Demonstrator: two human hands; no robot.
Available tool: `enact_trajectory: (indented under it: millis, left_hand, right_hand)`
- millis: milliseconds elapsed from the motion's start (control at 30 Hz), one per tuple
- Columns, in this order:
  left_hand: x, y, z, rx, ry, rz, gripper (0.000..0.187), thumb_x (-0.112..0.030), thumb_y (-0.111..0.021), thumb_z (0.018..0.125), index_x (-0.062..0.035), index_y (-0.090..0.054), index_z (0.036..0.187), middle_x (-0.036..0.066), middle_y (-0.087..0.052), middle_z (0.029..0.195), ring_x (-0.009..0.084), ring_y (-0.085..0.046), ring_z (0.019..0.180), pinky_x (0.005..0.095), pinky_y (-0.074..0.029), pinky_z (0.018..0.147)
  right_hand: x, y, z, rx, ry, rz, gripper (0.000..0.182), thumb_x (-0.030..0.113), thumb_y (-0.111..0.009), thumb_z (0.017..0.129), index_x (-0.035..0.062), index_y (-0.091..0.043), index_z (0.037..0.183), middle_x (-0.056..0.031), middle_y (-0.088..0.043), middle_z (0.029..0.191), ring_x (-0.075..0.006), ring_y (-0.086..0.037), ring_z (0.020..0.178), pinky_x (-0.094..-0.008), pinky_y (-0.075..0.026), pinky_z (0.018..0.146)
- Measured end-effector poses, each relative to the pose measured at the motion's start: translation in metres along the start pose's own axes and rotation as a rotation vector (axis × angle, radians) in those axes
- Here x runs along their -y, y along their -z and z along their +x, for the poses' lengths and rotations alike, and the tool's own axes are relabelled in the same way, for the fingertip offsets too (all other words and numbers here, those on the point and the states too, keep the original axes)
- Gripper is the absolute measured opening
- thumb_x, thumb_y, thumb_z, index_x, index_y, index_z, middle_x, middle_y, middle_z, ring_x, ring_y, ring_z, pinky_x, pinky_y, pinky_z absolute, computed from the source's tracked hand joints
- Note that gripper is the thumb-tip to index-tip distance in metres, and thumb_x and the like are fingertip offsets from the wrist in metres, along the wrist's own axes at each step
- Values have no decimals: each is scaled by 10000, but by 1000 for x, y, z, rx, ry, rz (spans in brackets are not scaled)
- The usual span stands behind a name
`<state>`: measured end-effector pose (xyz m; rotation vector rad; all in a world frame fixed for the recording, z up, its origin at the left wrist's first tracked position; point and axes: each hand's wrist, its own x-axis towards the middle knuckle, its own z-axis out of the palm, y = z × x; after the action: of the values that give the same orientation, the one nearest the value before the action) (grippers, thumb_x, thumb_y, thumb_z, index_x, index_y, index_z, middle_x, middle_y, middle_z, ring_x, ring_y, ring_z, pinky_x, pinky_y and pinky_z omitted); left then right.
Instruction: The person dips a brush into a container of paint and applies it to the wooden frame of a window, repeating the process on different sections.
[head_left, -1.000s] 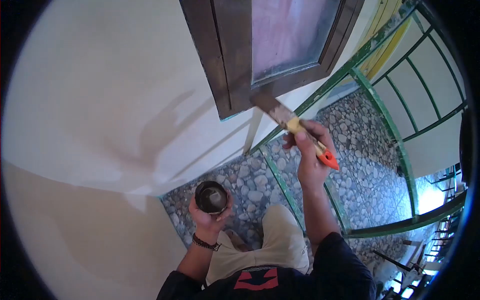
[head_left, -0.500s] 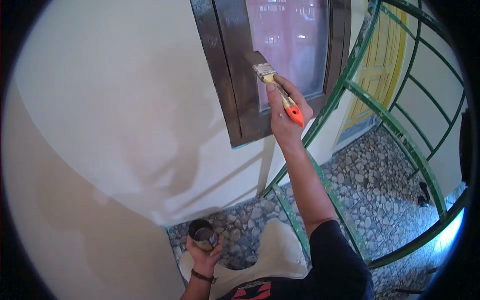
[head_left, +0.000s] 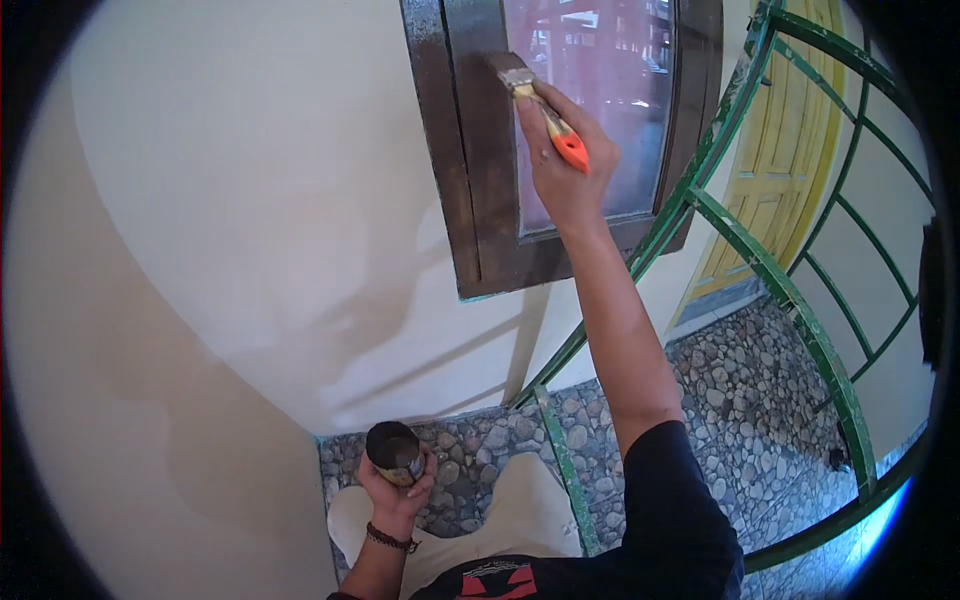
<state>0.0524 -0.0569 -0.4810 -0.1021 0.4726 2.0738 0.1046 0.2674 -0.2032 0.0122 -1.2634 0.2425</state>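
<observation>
Through the head camera, I am seeing the paintbrush up at the left upright of the brown window frame, its long axis slanting across the picture. The dark bristles are pointing up and left, away from the body, while the orange handle end is pointing down and right. My right hand is holding the handle, fingers closed around it. Bristles and frame are blending in colour, so I cannot tell how firmly they are touching.

Lower down, my left hand is cupping a can, fingers curled about its side and partly covering the label. Its open mouth is facing up, showing something dark inside; the shadowed rim is making the level hard to read. The picture's top edge is cutting off the frame and the glass pane.
</observation>
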Motion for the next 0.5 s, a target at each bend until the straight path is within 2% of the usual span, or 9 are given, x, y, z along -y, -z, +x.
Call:
enact_trajectory:
  millis: [133, 267, 333, 400, 500]
  left_hand:
    - [9, -17, -2, 17, -25, -8, 625, -578, -412, 856, 8, -604, 958, 197, -619, 913, 302, -510, 692, 260, -332, 321]
    - [16, -29, -5, 33, -36, 4, 597, -566, -416, 859, -11, -608, 969, 178, -610, 881, 283, -508, 691, 244, -313, 324]
    - [21, -29, -6, 24, -57, 13, 584, -553, -413, 859, -15, -609, 972, 175, -607, 878, 274, -507, 689, 236, -310, 323]
    - [20, -23, -1, 97, -33, 13, 594, -536, -420, 848, -1, -594, 1039, 173, -607, 918, 292, -518, 740, 233, -327, 348]
    - [18, -22, 5, 113, -18, 34, 602, -540, -412, 850, 1, -594, 1043, 172, -609, 917, 295, -521, 747, 237, -335, 350]
  right_hand:
    - [-8, -12, 5, -3, 42, 37, 217, 122, -724, 816, 5, -679, 993, -149, -680, 826, -261, -671, 723, -310, -518, 661]
    - [-25, -3, -43, 72, 38, -63, 203, 86, -732, 793, 0, -671, 966, -157, -675, 828, -292, -665, 720, -328, -524, 658]
    - [-23, 15, -84, 141, -31, -56, 189, 61, -730, 784, -4, -667, 950, -162, -672, 822, -301, -662, 708, -341, -527, 650]
    - [-19, 32, -118, 188, -125, -54, 179, 53, -725, 782, -4, -663, 940, -166, -667, 808, -308, -660, 696, -348, -528, 640]
    - [-8, 50, -138, 290, -238, -71, 174, 60, -720, 783, 8, -664, 940, -168, -663, 798, -315, -661, 696, -356, -527, 634]
